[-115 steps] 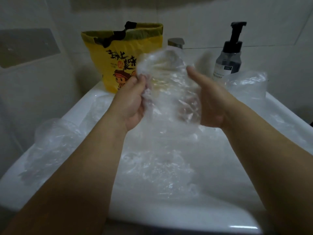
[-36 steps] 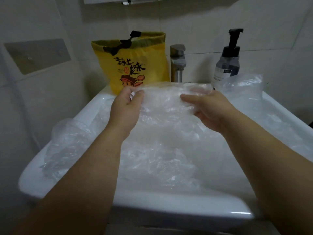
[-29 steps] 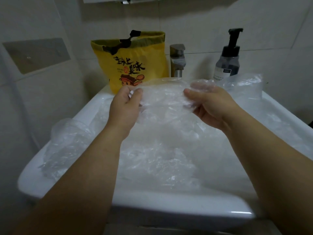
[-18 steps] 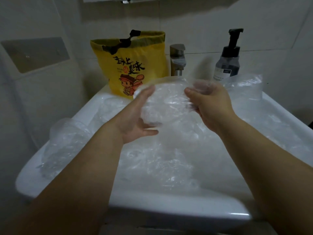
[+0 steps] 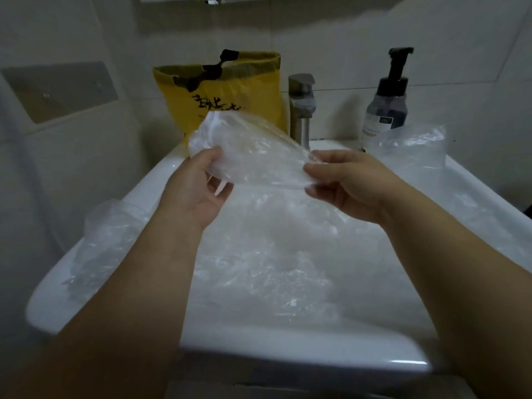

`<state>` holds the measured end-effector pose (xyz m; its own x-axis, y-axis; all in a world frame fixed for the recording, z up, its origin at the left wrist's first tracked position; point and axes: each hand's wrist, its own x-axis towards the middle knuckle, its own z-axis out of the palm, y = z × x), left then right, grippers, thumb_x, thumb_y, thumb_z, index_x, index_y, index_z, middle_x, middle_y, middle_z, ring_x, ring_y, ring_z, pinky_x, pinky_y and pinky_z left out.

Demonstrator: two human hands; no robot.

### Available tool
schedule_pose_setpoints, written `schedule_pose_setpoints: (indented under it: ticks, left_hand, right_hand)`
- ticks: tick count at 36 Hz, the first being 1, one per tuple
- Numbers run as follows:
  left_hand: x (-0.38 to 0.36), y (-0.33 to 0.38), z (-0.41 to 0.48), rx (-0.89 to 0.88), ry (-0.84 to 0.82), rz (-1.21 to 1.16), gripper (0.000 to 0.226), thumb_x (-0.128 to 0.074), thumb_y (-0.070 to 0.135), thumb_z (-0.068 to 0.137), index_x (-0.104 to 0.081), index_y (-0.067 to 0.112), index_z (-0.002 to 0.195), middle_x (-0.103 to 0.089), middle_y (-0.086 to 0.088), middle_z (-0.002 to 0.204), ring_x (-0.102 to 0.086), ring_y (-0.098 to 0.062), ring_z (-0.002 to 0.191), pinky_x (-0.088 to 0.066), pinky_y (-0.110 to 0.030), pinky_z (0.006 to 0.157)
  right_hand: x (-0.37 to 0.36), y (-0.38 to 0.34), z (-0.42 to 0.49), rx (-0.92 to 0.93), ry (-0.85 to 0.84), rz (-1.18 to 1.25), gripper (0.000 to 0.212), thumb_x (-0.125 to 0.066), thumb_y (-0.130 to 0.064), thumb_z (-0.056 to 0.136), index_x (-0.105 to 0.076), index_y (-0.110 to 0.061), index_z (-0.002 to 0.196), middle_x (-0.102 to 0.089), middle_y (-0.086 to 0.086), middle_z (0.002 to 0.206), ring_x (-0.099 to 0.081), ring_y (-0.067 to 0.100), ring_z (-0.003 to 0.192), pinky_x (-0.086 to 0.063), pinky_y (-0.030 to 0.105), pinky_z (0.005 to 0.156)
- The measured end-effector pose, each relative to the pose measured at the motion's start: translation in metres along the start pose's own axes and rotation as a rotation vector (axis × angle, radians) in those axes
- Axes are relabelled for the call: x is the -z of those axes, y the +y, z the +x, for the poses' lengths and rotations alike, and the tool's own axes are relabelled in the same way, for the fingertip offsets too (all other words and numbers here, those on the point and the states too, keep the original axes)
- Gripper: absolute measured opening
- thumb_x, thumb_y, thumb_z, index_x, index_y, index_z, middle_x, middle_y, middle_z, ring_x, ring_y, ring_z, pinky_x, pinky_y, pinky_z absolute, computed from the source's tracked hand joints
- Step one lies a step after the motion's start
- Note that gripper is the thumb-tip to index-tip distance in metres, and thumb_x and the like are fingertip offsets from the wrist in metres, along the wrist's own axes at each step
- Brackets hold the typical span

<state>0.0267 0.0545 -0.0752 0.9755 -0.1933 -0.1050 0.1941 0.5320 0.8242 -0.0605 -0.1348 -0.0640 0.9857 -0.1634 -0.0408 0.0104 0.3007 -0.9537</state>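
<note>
Crumpled clear plastic bag (image 5: 253,151) held above white ceramic sink (image 5: 302,349): left hand (image 5: 195,191) pinches its left edge, right hand (image 5: 348,182) its right. Yellow drawstring bag (image 5: 230,90), steel faucet (image 5: 300,108) just behind; basin below holds loose plastic film (image 5: 259,263).

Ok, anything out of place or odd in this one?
Yes: the sink is heaped with crumpled clear plastic, some draped over its left rim, odd for a washbasin. The left hand and right hand hold one more clear bag above it. Nothing looks spilled or broken.
</note>
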Motion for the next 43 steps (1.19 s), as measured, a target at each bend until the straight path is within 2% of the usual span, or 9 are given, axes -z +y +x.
schedule_pose_setpoints:
  ticks: [7, 11, 14, 17, 23, 26, 35, 40, 43]
  left_hand:
    - [-0.007, 0.0, -0.005, -0.109, -0.304, -0.189, 0.049, -0.056, 0.028, 0.095, -0.048, 0.014, 0.141, -0.064, -0.01, 0.128, -0.066, -0.022, 0.11, -0.056, -0.033, 0.083]
    - [-0.005, -0.005, -0.008, 0.076, -0.477, 0.006, 0.112, -0.09, 0.055, 0.044, -0.046, 0.018, 0.141, -0.058, -0.012, 0.135, -0.057, -0.032, 0.123, -0.047, -0.049, 0.101]
    - [-0.016, -0.027, -0.02, 0.194, -0.534, 0.388, 0.068, -0.085, 0.043, 0.063, -0.064, 0.01, 0.119, -0.068, -0.01, 0.113, -0.065, -0.024, 0.101, -0.055, -0.035, 0.087]
    - [-0.025, -0.039, -0.022, 0.098, -0.466, 0.445, 0.035, -0.07, 0.032, 0.067, -0.07, 0.008, 0.092, -0.07, -0.008, 0.085, -0.067, -0.018, 0.078, -0.058, -0.029, 0.069]
    - [-0.02, -0.022, -0.008, -0.016, -0.216, 0.166, 0.018, -0.071, 0.018, 0.081, -0.069, 0.005, 0.094, -0.071, -0.003, 0.077, -0.069, -0.014, 0.069, -0.055, -0.024, 0.06]
    - [-0.012, -0.01, -0.003, -0.086, -0.119, -0.02, 0.028, -0.069, 0.013, 0.084, -0.066, 0.006, 0.112, -0.073, -0.005, 0.097, -0.072, -0.014, 0.082, -0.056, -0.025, 0.066]
    - [-0.002, 0.001, -0.004, 0.018, -0.09, -0.119, 0.031, -0.063, 0.023, 0.092, -0.062, 0.01, 0.12, -0.073, -0.007, 0.108, -0.073, -0.011, 0.083, -0.056, -0.021, 0.061]
    - [0.001, 0.002, -0.006, 0.204, -0.097, -0.023, 0.009, -0.062, 0.012, 0.091, -0.064, 0.007, 0.099, -0.072, -0.008, 0.093, -0.068, -0.014, 0.083, -0.059, -0.022, 0.07]
    - [-0.001, 0.002, -0.007, 0.211, -0.089, -0.019, 0.007, -0.059, 0.005, 0.093, -0.065, 0.006, 0.09, -0.073, -0.006, 0.076, -0.07, -0.011, 0.065, -0.057, -0.017, 0.06]
  right_hand:
    - [-0.006, 0.007, -0.001, -0.034, -0.036, -0.237, 0.006, -0.064, -0.005, 0.087, -0.063, 0.0, 0.091, -0.057, 0.008, 0.077, -0.051, 0.008, 0.052, -0.048, 0.016, 0.049]
    - [-0.015, 0.008, -0.002, 0.07, -0.052, -0.135, 0.004, -0.06, -0.004, 0.09, -0.062, -0.001, 0.091, -0.06, 0.009, 0.081, -0.058, 0.008, 0.053, -0.049, 0.016, 0.052]
    - [-0.024, 0.02, -0.001, 0.138, -0.036, -0.232, 0.006, -0.058, 0.001, 0.09, -0.062, 0.005, 0.092, -0.064, 0.019, 0.083, -0.061, 0.019, 0.061, -0.051, 0.022, 0.053]
    - [-0.03, 0.032, -0.001, 0.218, -0.025, -0.404, 0.009, -0.059, 0.005, 0.087, -0.066, 0.0, 0.091, -0.068, 0.022, 0.09, -0.064, 0.027, 0.074, -0.052, 0.026, 0.058]
    - [-0.032, 0.032, 0.0, 0.194, -0.038, -0.593, 0.012, -0.065, -0.008, 0.088, -0.067, 0.0, 0.097, -0.061, 0.006, 0.082, -0.061, 0.014, 0.059, -0.059, 0.025, 0.062]
    - [-0.029, 0.026, -0.002, 0.115, -0.096, -0.589, 0.005, -0.066, -0.007, 0.087, -0.067, -0.004, 0.09, -0.063, 0.008, 0.082, -0.062, 0.013, 0.059, -0.058, 0.02, 0.06]
    - [-0.015, 0.009, -0.008, 0.004, -0.145, -0.431, 0.003, -0.067, -0.004, 0.083, -0.066, -0.006, 0.085, -0.061, 0.004, 0.075, -0.061, 0.008, 0.053, -0.054, 0.017, 0.056]
    - [-0.013, -0.001, -0.012, -0.039, -0.209, -0.146, 0.051, -0.061, -0.04, 0.074, -0.057, -0.011, 0.115, -0.061, 0.009, 0.089, -0.058, 0.012, 0.053, -0.054, 0.023, 0.052]
    - [-0.013, -0.006, -0.014, -0.076, -0.21, 0.031, 0.042, -0.045, -0.031, 0.094, -0.047, -0.018, 0.134, -0.06, 0.015, 0.096, -0.056, 0.022, 0.056, -0.056, 0.031, 0.052]
